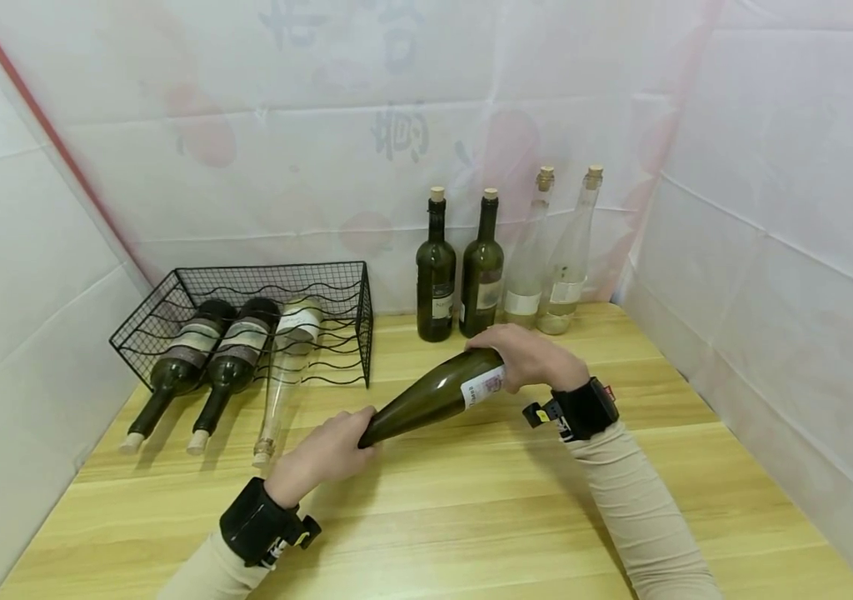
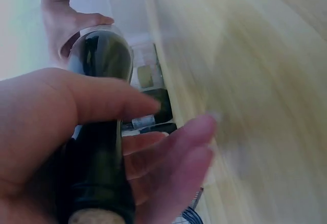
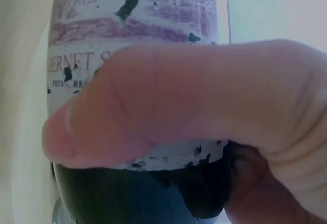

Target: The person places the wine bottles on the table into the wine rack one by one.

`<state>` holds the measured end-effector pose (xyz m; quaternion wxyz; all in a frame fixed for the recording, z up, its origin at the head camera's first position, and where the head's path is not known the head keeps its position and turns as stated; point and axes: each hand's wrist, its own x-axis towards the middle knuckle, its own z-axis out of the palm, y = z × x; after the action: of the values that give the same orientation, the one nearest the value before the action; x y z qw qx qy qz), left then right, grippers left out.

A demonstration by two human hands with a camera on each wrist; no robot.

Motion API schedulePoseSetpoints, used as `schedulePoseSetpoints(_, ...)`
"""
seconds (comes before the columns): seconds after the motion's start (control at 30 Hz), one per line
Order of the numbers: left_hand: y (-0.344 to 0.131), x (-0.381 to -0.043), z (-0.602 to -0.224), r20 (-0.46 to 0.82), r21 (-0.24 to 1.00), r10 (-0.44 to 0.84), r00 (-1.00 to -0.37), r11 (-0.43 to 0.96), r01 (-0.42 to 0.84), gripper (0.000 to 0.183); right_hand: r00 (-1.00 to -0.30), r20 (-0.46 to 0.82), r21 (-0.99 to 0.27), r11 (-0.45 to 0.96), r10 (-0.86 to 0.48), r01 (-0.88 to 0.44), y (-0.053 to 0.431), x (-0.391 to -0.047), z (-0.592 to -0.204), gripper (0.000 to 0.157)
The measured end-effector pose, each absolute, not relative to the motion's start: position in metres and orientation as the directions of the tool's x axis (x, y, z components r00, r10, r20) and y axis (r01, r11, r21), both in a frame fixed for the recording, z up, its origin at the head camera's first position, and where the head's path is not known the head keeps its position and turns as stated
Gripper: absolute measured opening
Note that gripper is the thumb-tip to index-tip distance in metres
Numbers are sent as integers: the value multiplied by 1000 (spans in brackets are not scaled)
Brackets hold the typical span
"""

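A dark green wine bottle [image 1: 432, 393] is held tilted over the table, its base up to the right and its neck down to the left. My left hand [image 1: 332, 446] is around the neck; in the left wrist view its thumb and fingers [image 2: 173, 163] curl loosely about it, near the cork [image 2: 97, 217]. My right hand [image 1: 527, 354] grips the bottle near its base. In the right wrist view the thumb [image 3: 97, 127] lies across the worn paper label [image 3: 133, 30].
A black wire rack [image 1: 366, 325] at the left bears two dark bottles [image 1: 231, 367] and one clear bottle [image 1: 287, 367], necks toward me. Two green bottles [image 1: 436, 275] and two clear bottles [image 1: 565, 267], all corked, stand upright at the back. White cloth walls [image 1: 284, 183] enclose the wooden table [image 1: 471, 517].
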<state>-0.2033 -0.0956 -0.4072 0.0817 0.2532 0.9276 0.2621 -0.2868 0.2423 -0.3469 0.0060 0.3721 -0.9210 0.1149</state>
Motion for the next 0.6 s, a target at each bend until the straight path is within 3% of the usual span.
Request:
schedulePoseSetpoints(0.17, -95, -204, -409, 9, 521, 467, -884, 752, 403, 12, -736, 60, -225, 709, -674, -668, 241, -289, -353, 84)
schedulePoseSetpoints(0.33, -96, -205, -408, 10, 509, 400, -916, 787, 349, 21, -741, 31, -239, 715, -671, -657, 240, -290, -357, 84)
schedulePoseSetpoints(0.6, -114, -201, -399, 59, 445, 361, -930, 825, 349, 23, -672, 46, -234, 646, -739, -727, 229, -295, -363, 81)
